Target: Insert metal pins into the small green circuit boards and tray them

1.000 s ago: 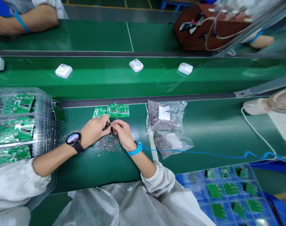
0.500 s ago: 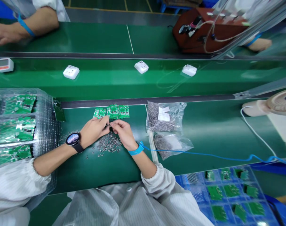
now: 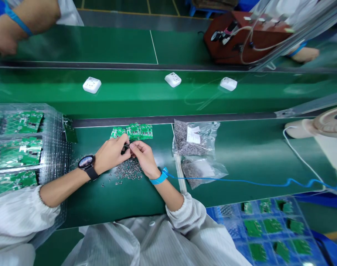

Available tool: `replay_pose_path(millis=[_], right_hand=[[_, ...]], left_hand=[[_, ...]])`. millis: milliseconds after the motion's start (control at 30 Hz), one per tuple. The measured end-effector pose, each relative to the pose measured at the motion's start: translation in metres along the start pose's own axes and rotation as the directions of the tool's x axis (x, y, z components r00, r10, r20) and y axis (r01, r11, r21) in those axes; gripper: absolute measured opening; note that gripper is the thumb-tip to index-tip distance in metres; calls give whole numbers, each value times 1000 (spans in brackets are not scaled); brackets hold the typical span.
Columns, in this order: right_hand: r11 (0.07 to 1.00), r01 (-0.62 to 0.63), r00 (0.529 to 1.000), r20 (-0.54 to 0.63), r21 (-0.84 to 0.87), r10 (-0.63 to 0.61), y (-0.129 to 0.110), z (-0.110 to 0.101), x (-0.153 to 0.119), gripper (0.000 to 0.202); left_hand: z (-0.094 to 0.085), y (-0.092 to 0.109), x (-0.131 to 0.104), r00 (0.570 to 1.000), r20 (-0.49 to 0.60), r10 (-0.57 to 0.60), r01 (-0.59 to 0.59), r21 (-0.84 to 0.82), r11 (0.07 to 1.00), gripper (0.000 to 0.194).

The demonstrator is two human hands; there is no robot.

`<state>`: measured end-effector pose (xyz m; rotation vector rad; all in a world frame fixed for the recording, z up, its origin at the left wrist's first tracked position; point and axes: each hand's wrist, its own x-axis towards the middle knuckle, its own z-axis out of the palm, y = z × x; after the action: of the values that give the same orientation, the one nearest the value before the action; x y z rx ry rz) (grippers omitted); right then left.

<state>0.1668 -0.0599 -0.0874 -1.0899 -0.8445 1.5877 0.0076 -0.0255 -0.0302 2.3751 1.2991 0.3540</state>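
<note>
Sm. dark part (image 3: 125, 148), 1 pc., mostly hidden: pinched btwn fingertips of L hand (image 3: 109, 156) & R hand (image 3: 144, 157), above counter (image 3: 146, 199). Sm. metal parts (image 3: 128, 170), loose, 1 pile, near side of hands. PCBs (image 3: 133, 131), grp., just beyond hands. Clr. plastic bags (image 3: 182, 138) w/ sm. parts, qty. 2, to R. Clr. plastic trays (image 3: 56, 147) w/ PCBs, to L.

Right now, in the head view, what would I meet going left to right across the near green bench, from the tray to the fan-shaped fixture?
Clear plastic tray → black watch → left hand → right hand → upper labelled bag → beige fan-shaped fixture.
</note>
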Motion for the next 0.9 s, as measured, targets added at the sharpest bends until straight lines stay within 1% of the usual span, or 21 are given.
replay_pose_path(millis=[200,367,500,733,900], right_hand=[[1000,-7,1000,8,-29,7,3,-1,1,37],[999,-9,1000,20,-39,10,0,-5,3,39],[999,9,1000,22,-46,-8,-2,-6,2,39],[996,-1,1000,29,-88,4,-5,-6,1,41],[997,-17,999,41,-79,21,-6,-6,1,41]], left_hand=[[1,-4,0,1000,25,11,-12,43,999,12],[-2,-9,1,996,55,75,-79,73,994,12],[-3,-8,1,992,60,112,-116,81,990,9],[-5,-3,0,989,120,85,-103,158,982,12],[-4,-4,0,991,99,91,-104,138,985,9]])
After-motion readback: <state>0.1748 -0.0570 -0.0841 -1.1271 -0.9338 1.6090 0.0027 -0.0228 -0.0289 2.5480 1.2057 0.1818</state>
